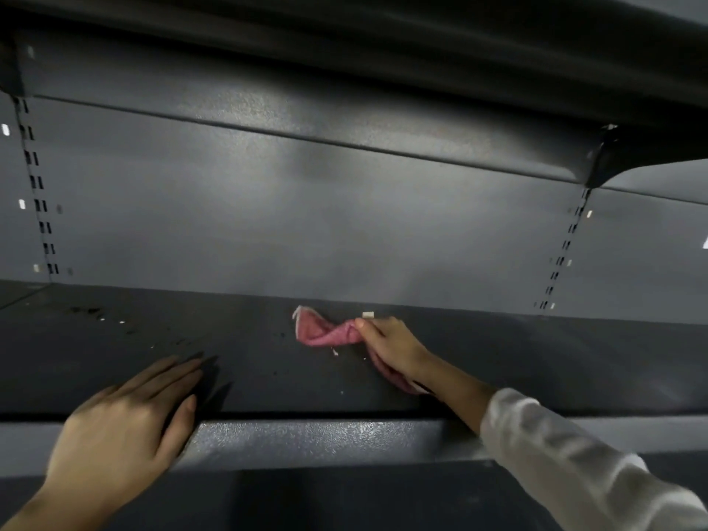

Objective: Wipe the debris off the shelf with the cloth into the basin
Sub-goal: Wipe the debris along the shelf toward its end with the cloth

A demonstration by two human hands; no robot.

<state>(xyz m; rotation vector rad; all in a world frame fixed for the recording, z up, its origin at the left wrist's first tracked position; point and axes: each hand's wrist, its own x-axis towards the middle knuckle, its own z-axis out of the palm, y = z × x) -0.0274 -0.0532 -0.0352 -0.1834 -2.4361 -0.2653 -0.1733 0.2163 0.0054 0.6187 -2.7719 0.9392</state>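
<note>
Debris (115, 323) far-left on shelf (498, 358); basin not seen.
R hand (394, 348) clamped on pink cloth (325, 333), centre-far; L hand (126, 427) flat, empty, nearer the crumbs.

pink cloth (325, 333) bunched on dark shelf (498, 358), pale debris (335, 352) beside

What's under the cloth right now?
The dark shelf. Pale crumbs lie beside the cloth, held in the right hand; any debris beneath the cloth is covered and cannot be seen.
</note>
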